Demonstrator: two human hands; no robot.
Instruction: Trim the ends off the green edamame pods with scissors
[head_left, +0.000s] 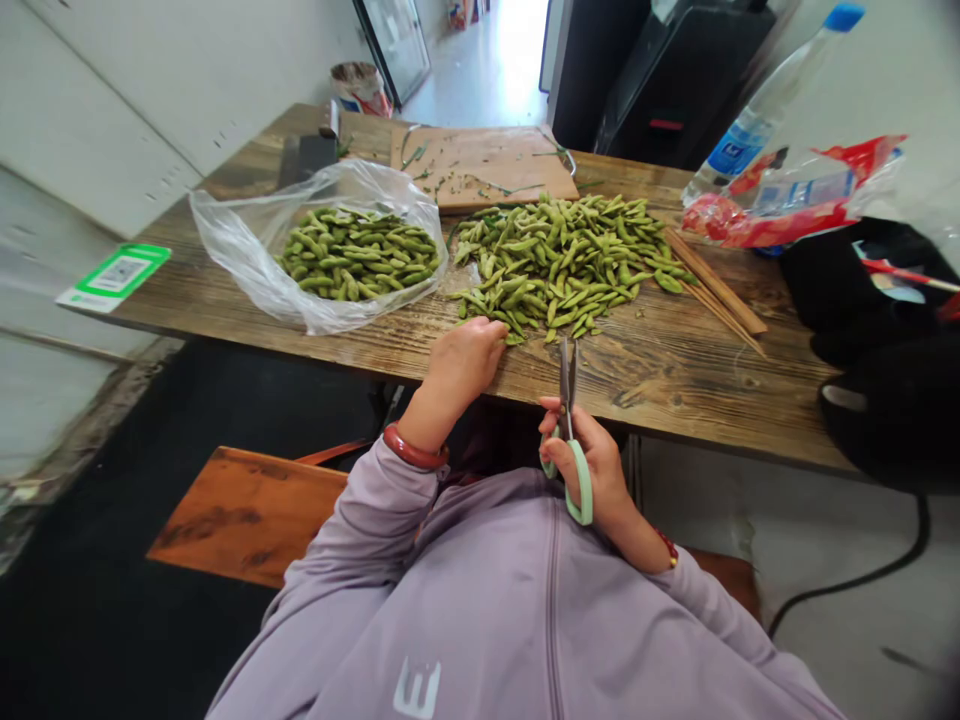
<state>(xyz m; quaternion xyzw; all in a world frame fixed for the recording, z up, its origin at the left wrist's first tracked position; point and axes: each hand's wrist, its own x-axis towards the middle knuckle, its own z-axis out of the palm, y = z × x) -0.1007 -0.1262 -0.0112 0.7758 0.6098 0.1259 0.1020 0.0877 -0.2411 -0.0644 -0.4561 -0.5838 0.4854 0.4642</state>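
Note:
A loose heap of green edamame pods [555,250] lies on the wooden table in front of me. At its near edge my left hand [466,355] is closed, its fingertips on an edamame pod [514,339]; the fingers are partly hidden behind the back of the hand. My right hand [596,465] grips scissors [576,480] with pale green handles, held at the table's front edge. Their blades point away from me, slightly parted, with nothing between them. Left of the heap, a clear plastic bag [251,265] lies spread open with many pods [360,255] inside.
Behind the heap lies a cutting board [487,165] with green scraps. Wooden chopsticks [716,285] lie right of the pods. Farther right are a water bottle [739,150], red plastic packaging [795,210] and a black bag [892,370]. A QR-code card [120,272] sits at the left.

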